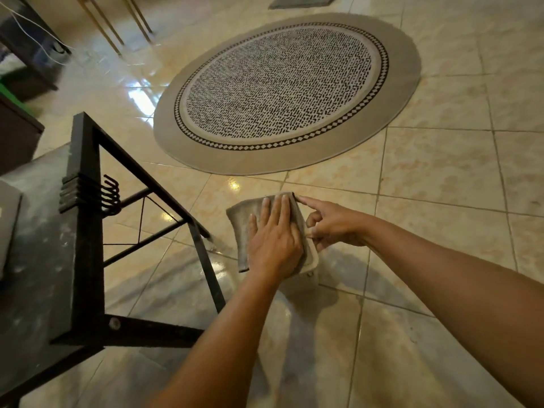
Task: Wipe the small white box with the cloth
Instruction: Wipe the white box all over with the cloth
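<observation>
I hold the small white box [312,262] in mid-air above the tiled floor, and only its right edge and lower corner show. A grey cloth [244,219] is draped over its top face. My left hand [275,237] lies flat on the cloth, fingers together and stretched out, pressing it onto the box. My right hand [329,222] grips the box from the right side, index finger extended along the far edge and thumb at the side. Most of the box is hidden under the cloth and my left hand.
A black metal-framed table [85,231] with a grey marbled top stands at the left, several black hooks on its frame. A round patterned rug [288,89] lies on the glossy tiled floor [441,187] ahead. Dark furniture and thin gold legs stand at the far left.
</observation>
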The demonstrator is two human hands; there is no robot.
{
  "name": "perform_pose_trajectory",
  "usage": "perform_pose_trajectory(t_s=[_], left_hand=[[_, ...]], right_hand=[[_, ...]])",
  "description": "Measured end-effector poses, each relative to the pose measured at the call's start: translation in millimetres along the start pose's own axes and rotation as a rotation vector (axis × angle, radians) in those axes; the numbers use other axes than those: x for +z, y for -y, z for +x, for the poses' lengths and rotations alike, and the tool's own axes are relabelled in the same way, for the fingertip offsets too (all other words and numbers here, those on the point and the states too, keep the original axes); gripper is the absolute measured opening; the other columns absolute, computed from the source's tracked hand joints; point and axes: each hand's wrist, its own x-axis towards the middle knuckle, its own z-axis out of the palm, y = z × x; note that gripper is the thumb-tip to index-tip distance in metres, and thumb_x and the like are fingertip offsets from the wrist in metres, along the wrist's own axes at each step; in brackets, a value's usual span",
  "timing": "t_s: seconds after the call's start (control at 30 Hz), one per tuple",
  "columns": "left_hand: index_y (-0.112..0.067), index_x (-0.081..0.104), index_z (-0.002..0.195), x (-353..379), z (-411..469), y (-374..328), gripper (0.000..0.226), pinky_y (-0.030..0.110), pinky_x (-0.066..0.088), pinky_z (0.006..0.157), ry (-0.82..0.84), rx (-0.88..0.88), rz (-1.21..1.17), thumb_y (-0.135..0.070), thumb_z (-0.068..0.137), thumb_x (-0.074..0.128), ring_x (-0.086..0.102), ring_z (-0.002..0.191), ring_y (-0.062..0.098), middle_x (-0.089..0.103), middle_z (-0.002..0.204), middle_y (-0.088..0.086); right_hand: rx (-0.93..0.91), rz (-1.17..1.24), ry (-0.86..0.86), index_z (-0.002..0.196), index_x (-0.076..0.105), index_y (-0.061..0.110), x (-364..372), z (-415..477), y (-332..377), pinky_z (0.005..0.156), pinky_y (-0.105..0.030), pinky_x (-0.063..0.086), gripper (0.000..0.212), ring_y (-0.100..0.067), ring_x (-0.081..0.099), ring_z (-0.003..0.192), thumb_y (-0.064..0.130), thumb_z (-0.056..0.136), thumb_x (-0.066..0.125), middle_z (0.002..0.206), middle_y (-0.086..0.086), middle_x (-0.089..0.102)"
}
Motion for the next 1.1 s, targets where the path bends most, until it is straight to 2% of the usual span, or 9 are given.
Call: perform_pose_trajectory(t_s=[0.1,0.33,0.47,0.57,0.7,0.8,0.9,1.03,1.1], left_hand=[[-0.023,-0.014,0.156,-1.0,6.5,6.2,0.062,0.046,-0.011,0.122,0.004,-0.084,-0.045,-0.041,0.104,0.014,-0.022,0.15,0.019,-0.017,0.166,0.0],[-0.028,-0.027,0.15,9.8,-55.6,-20.1,0.075,0.046,-0.013,0.121,0.109,-0.042,-0.045,-0.056,0.083,-0.013,-0.033,0.145,0.019,-0.031,0.16,-0.005],[-0.02,-0.017,0.156,-11.5,-2.0,-14.7,0.081,0.051,-0.006,0.123,0.113,-0.099,-0.046,-0.053,0.086,0.005,-0.026,0.149,0.024,-0.023,0.164,0.0],[-0.019,-0.011,0.158,-28.4,17.4,-14.0,0.081,0.051,-0.006,0.122,0.111,-0.124,-0.109,-0.049,0.086,0.008,-0.021,0.151,0.026,-0.017,0.166,0.002],[-0.029,-0.005,0.159,-27.0,12.9,8.3,0.066,0.05,0.002,0.122,0.106,-0.038,-0.041,-0.046,0.102,0.025,-0.011,0.153,0.025,-0.012,0.167,0.002],[-0.041,-0.007,0.156,-18.8,16.6,33.8,0.064,0.051,-0.008,0.119,0.075,0.013,-0.051,-0.056,0.102,0.023,-0.019,0.151,0.025,-0.016,0.167,0.0],[-0.042,-0.015,0.154,-8.0,-2.9,27.1,0.062,0.054,-0.013,0.12,0.055,0.045,-0.044,-0.056,0.102,0.016,-0.026,0.149,0.023,-0.022,0.165,-0.003],[-0.04,-0.019,0.153,7.2,-44.3,-3.8,0.061,0.054,-0.013,0.12,0.032,0.06,-0.011,-0.052,0.1,0.008,-0.031,0.147,0.022,-0.027,0.162,-0.005],[-0.039,-0.016,0.154,8.1,-25.8,-1.4,0.06,0.054,-0.011,0.121,-0.006,0.015,-0.006,-0.051,0.102,0.011,-0.027,0.148,0.022,-0.023,0.163,-0.005]], right_hand=[[-0.003,-0.01,-0.024,0.158,0.018,0.033,1.2,-1.6,-0.5,0.06,-0.03,0.058,0.092,-0.014,0.061,0.062,-0.013,0.089,0.058,0.075,-0.006,0.054],[-0.011,-0.029,-0.003,0.158,0.017,0.032,-0.1,0.5,-2.8,0.062,-0.031,0.058,0.092,-0.016,0.058,0.066,-0.018,0.087,0.049,0.079,-0.007,0.05],[0.006,-0.01,-0.004,0.158,0.017,0.032,-0.2,0.7,-1.3,0.064,-0.033,0.058,0.092,-0.018,0.059,0.067,-0.016,0.088,0.052,0.08,-0.009,0.054],[0.011,-0.015,-0.012,0.157,0.02,0.034,0.3,0.5,-0.5,0.064,-0.032,0.057,0.092,-0.018,0.06,0.069,-0.016,0.087,0.052,0.081,-0.009,0.056],[0.008,0.0,-0.003,0.157,0.02,0.035,-0.4,1.6,-3.8,0.065,-0.032,0.057,0.091,-0.018,0.06,0.071,-0.013,0.089,0.055,0.082,-0.009,0.056],[0.011,0.015,0.017,0.157,0.02,0.035,-1.7,5.0,-5.0,0.066,-0.032,0.058,0.09,-0.018,0.06,0.073,-0.012,0.09,0.056,0.082,-0.008,0.054],[0.021,0.012,0.007,0.157,0.019,0.033,-0.4,2.9,-3.1,0.065,-0.033,0.059,0.089,-0.019,0.061,0.073,-0.014,0.091,0.053,0.083,-0.008,0.054],[0.03,0.02,0.034,0.157,0.019,0.034,-0.3,-0.3,-0.6,0.08,-0.048,0.062,0.093,-0.033,0.069,0.093,-0.016,0.086,0.053,0.107,-0.013,0.062],[0.036,0.004,0.033,0.157,0.019,0.035,0.1,1.8,1.2,0.083,-0.051,0.061,0.093,-0.033,0.068,0.091,-0.016,0.087,0.051,0.103,-0.014,0.062]])
